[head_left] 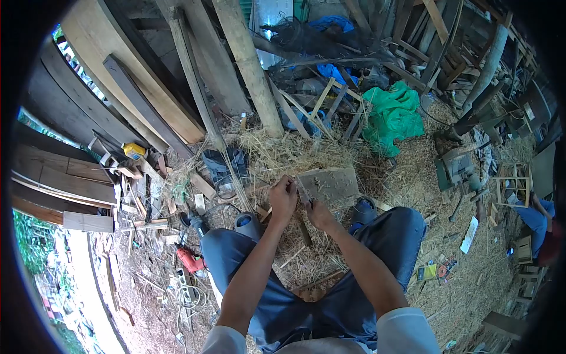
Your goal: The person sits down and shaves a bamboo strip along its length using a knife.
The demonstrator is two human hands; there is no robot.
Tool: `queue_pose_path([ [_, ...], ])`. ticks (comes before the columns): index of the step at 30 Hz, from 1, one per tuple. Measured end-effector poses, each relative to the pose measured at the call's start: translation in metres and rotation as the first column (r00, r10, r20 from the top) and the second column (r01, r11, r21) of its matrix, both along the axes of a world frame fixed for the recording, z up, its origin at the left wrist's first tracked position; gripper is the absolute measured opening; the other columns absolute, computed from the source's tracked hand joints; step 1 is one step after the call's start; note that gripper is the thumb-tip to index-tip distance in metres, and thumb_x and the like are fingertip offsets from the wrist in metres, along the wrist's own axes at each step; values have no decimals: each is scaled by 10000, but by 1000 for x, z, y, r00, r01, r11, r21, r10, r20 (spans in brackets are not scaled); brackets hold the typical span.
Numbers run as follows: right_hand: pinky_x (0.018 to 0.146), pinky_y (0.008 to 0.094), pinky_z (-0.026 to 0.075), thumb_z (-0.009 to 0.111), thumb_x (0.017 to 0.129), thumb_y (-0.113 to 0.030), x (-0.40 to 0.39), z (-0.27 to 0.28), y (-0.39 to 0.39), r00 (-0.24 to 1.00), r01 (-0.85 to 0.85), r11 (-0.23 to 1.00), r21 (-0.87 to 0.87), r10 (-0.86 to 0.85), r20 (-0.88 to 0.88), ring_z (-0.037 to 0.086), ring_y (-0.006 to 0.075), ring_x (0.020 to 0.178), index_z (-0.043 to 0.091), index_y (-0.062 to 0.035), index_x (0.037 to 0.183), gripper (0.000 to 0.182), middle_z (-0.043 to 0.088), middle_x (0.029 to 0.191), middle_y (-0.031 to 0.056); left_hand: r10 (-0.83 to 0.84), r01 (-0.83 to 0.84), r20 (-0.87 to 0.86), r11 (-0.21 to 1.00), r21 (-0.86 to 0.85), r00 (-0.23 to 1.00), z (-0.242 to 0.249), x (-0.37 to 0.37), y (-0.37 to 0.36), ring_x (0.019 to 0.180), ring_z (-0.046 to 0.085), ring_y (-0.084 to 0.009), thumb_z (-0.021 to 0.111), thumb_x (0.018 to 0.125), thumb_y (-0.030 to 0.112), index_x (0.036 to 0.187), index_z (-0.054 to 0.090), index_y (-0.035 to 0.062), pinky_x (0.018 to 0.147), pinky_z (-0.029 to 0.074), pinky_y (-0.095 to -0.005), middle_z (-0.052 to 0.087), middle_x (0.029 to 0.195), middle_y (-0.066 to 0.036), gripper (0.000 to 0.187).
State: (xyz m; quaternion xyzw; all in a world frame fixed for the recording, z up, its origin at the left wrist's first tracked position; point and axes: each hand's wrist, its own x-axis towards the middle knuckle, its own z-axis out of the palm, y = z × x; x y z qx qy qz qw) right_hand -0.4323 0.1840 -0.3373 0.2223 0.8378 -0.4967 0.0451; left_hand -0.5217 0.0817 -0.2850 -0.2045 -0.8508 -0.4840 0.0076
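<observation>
In front of my knees, my left hand (283, 199) is closed, its fingers pinched together near the left edge of a flat wooden board (328, 186). What it holds is too small to make out. Just to its right, my right hand (320, 215) is wrapped round the handle of a narrow tool, perhaps a knife, that points up toward the left hand. The board lies on straw and shavings beyond both hands. A short dark stick (305, 233) stands below and between the hands.
A red power tool (191, 259) and a coiled cable (193, 295) lie left of my legs. Green sheeting (394, 115) is heaped at the upper right. A yellow bottle (134, 151) stands among planks. Another person's leg (535, 227) shows at the far right.
</observation>
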Motion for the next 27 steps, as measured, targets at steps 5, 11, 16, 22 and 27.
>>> queue_pose_path([
  [5, 688, 504, 426, 435, 947, -272, 1, 11, -1, 998, 6, 1000, 26, -5, -67, 554, 497, 806, 575, 70, 902, 372, 572, 777, 318, -17, 16, -2, 998, -58, 1000, 6, 6, -2, 688, 677, -202, 623, 831, 26, 870, 587, -13, 642, 521, -296, 662, 723, -123, 67],
  [11, 638, 510, 426, 466, 937, -254, 11, -1, 11, 983, -124, 990, 65, 131, -125, 564, 484, 754, 568, 65, 883, 340, 566, 736, 315, -26, 24, 16, 998, 66, 1000, 10, 8, -4, 703, 682, -205, 623, 832, 13, 873, 585, -20, 663, 535, -299, 664, 745, -136, 65],
  [16, 753, 518, 474, 447, 940, -289, 14, -13, 10, 994, -98, 986, 132, 91, 57, 592, 456, 863, 627, 26, 947, 364, 618, 873, 292, -27, 15, 65, 985, 172, 998, -8, 6, -7, 715, 683, -189, 616, 840, 6, 878, 595, -23, 654, 538, -291, 661, 748, -137, 52],
  [22, 682, 516, 475, 463, 928, -254, 26, -48, 16, 991, -79, 970, 230, 52, 123, 602, 442, 806, 599, 38, 901, 324, 611, 841, 293, 13, -13, 3, 991, 131, 1000, 10, 14, -9, 706, 683, -207, 632, 824, 6, 870, 609, -16, 626, 531, -287, 662, 744, -137, 56],
  [27, 687, 509, 481, 469, 921, -250, 23, -65, 15, 980, -103, 962, 253, 54, 191, 604, 434, 821, 614, 38, 902, 324, 616, 867, 289, 39, -34, -106, 998, 53, 994, 11, 15, -8, 653, 655, -212, 634, 819, 44, 852, 571, -11, 604, 493, -310, 641, 721, -145, 89],
])
